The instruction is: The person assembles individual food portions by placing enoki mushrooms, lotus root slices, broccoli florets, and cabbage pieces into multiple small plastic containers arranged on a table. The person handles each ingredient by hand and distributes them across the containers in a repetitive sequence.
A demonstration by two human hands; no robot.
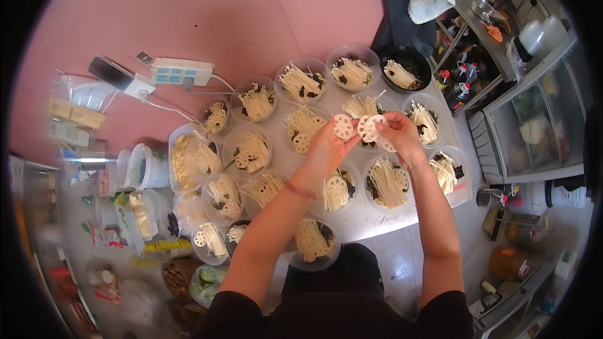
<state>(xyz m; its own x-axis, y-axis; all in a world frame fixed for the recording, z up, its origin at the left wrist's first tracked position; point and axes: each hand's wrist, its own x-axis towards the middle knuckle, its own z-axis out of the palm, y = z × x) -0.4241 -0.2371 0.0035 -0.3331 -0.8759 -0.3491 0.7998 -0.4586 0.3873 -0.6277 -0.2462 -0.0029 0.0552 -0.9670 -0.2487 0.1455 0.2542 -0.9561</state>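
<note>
My left hand (328, 148) is closed on a pale round lotus root slice (343, 127) full of holes. Close beside it, my right hand (402, 136) pinches more lotus root slices (368, 128), which overlap one another. Both hands are raised over the middle of a white table (367, 228). Round about them stand clear bowls with enoki mushrooms (387, 182) and dark pieces. Some, such as the bowl nearer my left forearm (254, 152), carry lotus slices on top. The bowl just behind my hands (363, 105) is partly hidden by them.
A black bowl (417, 56) stands at the far right corner. A power strip (182, 71) and a phone (111, 71) are on the pink wall. Tubs and a tray (135, 223) crowd the left side. A glass-fronted fridge (534, 116) and shelves (465, 31) stand to the right.
</note>
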